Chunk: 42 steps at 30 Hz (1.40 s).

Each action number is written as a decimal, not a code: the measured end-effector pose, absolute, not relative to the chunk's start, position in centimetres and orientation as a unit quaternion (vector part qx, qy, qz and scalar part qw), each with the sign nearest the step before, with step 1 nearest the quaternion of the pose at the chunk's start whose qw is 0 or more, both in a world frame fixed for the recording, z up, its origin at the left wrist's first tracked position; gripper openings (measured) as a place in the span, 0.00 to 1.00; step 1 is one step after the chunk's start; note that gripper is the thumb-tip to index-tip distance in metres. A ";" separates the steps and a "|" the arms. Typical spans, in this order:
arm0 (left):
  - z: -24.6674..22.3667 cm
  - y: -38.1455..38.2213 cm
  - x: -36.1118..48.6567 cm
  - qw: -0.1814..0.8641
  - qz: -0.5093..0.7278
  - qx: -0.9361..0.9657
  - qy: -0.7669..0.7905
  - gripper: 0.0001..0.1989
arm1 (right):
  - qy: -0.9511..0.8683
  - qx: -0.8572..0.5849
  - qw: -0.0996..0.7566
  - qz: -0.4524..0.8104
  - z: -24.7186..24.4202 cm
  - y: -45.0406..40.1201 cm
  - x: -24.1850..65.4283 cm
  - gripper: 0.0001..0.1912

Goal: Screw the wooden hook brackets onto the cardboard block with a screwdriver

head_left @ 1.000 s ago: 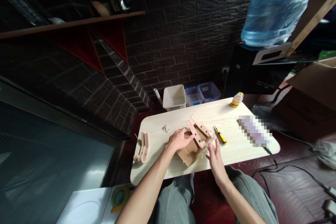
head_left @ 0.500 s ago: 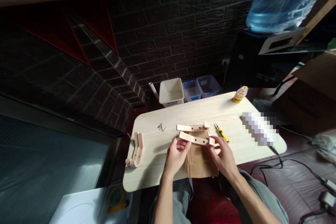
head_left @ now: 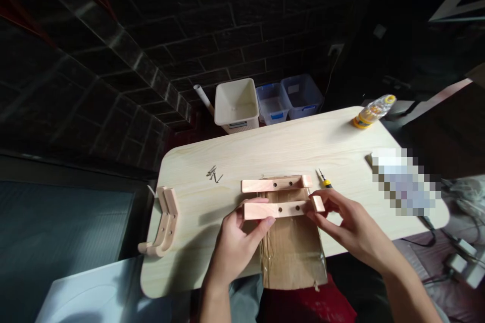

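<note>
Both hands hold one pale wooden piece (head_left: 290, 209) with two dark holes, above a sheet of brown cardboard (head_left: 291, 255). Thumb and fingers of my left hand (head_left: 237, 247) pinch its left end. My right hand (head_left: 350, 222) grips the right end, by a small upturned block. Just behind lies a similar wooden piece (head_left: 280, 183), roughly parallel and apart from the held one. A yellow and black screwdriver (head_left: 325, 179) is partly hidden behind my right hand.
At the table's (head_left: 299, 141) left end stand joined wooden pieces (head_left: 165, 224). Dark screws (head_left: 214, 174) lie left of centre. A clear bottle with yellow parts (head_left: 373, 112) and a blurred-out object (head_left: 405, 181) are at the right. Bins (head_left: 238, 106) stand beyond the far edge.
The view has tilted down and come closer. The held wooden piece has turned and now lies nearly parallel to the one behind it. Both hands keep their grip.
</note>
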<state>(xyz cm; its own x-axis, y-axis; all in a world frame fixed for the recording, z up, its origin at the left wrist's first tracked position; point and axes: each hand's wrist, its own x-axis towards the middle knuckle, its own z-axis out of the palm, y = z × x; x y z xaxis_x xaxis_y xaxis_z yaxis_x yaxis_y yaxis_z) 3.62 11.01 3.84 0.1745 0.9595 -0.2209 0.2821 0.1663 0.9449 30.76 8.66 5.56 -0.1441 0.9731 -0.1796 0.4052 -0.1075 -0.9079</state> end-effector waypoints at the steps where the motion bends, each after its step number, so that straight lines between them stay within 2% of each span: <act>1: 3.9 11.2 3.6 0.521 0.325 0.561 0.556 0.18 | -0.591 -0.581 0.307 0.469 5.5 8.6 31.0 0.09; 8: 2.2 11.2 2.8 0.497 0.311 0.582 0.563 0.17 | -0.581 -0.603 0.340 0.428 3.2 7.4 31.1 0.18; 18: 1.7 11.5 2.9 0.494 0.304 0.593 0.558 0.17 | -0.591 -0.596 0.351 0.416 2.3 7.4 31.2 0.17; 26: 2.4 11.6 2.9 0.455 0.277 0.646 0.546 0.13 | -0.600 -0.584 0.347 0.423 1.6 7.0 31.6 0.18; 37: 2.6 11.3 3.2 0.456 0.298 0.648 0.533 0.11 | -0.605 -0.560 0.371 0.428 1.4 7.1 31.7 0.17; 42: 2.6 11.3 3.2 0.454 0.295 0.645 0.539 0.14 | -0.594 -0.560 0.377 0.437 1.5 7.0 31.5 0.17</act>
<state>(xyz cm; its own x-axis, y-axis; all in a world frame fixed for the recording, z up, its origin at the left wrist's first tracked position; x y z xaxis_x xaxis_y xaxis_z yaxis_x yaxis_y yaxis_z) 3.18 11.25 2.57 0.2447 0.9636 -0.1079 0.4281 -0.0075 0.9037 31.55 7.01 1.45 -0.0883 0.9952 -0.0414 0.3362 -0.0093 -0.9417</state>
